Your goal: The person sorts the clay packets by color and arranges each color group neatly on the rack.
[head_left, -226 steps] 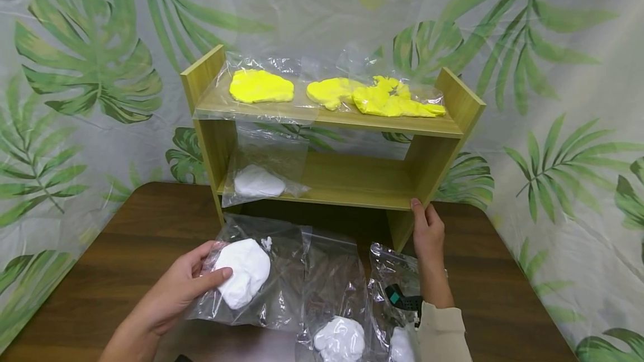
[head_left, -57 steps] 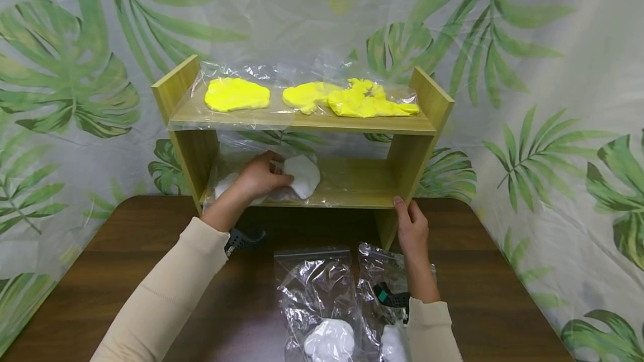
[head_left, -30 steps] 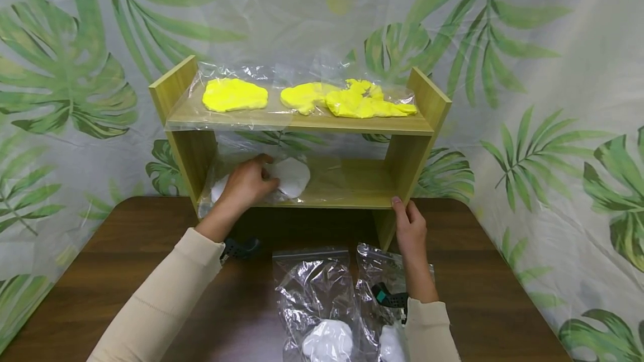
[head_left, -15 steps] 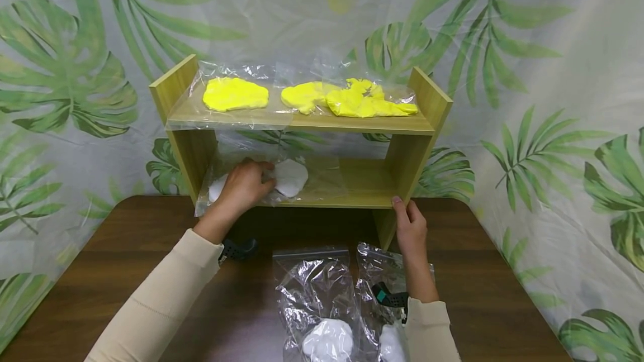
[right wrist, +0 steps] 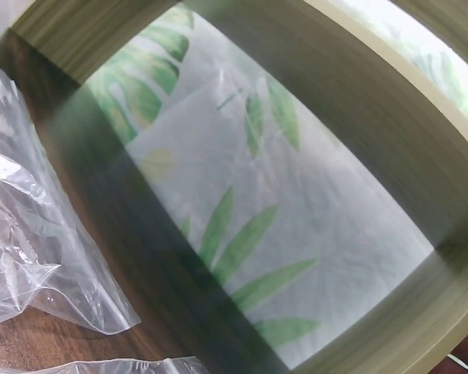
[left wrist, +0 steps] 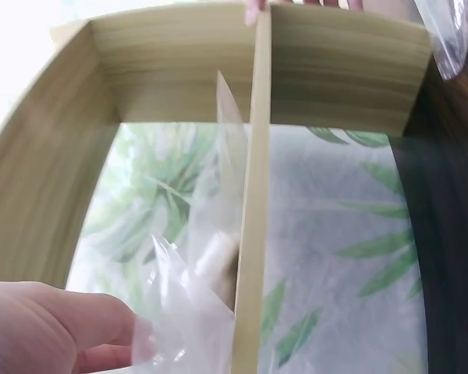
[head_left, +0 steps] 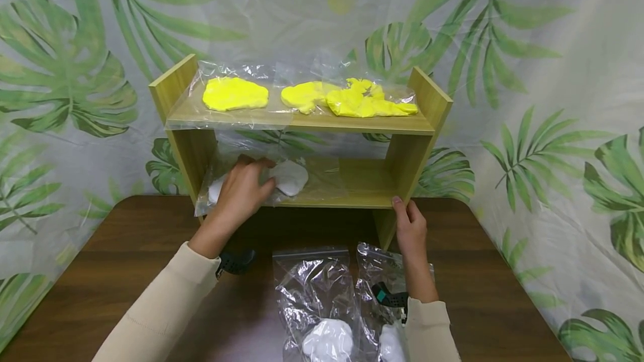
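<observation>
In the head view my left hand (head_left: pixel 244 186) is at the left part of the middle shelf, over a clear plastic bag with a white clay-like lump (head_left: pixel 289 177). A gap shows between its thumb and index finger. In the left wrist view its fingertips are against or close to the plastic bag (left wrist: pixel 183 323); exact contact is blurred. Partly behind this hand lies another bagged white lump (head_left: pixel 215 190). My right hand (head_left: pixel 411 228) grips the right side panel of the wooden shelf (head_left: pixel 372 200), thumb on the middle board's front edge.
Bagged yellow lumps (head_left: pixel 235 94) lie along the top board. Two more clear bags with white lumps (head_left: pixel 328 341) lie on the dark wooden table (head_left: pixel 100 272) in front, one partly under the right forearm. A leaf-print cloth (head_left: pixel 543 144) hangs behind.
My left hand carried a bagged white lump from the table to the middle shelf, slid it slightly left, then loosened and lifted a little. The right hand stayed on the shelf.
</observation>
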`<state>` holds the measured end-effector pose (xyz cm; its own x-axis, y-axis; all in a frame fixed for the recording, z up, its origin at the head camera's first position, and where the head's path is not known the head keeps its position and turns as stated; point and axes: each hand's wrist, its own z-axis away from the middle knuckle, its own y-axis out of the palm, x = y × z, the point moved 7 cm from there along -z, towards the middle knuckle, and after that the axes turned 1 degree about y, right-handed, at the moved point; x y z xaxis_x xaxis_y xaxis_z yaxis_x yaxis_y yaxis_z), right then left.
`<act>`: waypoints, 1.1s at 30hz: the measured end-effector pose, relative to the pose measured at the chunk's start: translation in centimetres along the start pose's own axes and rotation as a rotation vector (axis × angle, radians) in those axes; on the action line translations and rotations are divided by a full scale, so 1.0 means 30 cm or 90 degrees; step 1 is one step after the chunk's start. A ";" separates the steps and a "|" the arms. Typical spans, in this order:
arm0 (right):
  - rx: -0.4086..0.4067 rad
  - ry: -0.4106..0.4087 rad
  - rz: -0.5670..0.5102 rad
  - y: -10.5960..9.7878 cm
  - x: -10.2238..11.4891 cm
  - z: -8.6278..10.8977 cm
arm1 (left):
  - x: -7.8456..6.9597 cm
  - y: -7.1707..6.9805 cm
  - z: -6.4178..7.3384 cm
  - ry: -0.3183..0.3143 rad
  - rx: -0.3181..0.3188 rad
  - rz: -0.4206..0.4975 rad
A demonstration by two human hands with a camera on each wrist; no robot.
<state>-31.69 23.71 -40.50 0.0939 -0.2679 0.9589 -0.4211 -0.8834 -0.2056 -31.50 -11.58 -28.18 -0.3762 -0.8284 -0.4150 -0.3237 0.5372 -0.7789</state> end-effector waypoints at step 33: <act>0.016 0.011 -0.002 -0.001 -0.002 -0.002 | -0.053 -0.005 0.391 -0.047 0.002 0.144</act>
<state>-31.75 23.77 -40.53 0.0792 -0.2592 0.9626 -0.3974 -0.8938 -0.2079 -20.67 -12.21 -32.91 -0.3742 -0.6963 -0.6125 -0.2350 0.7101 -0.6637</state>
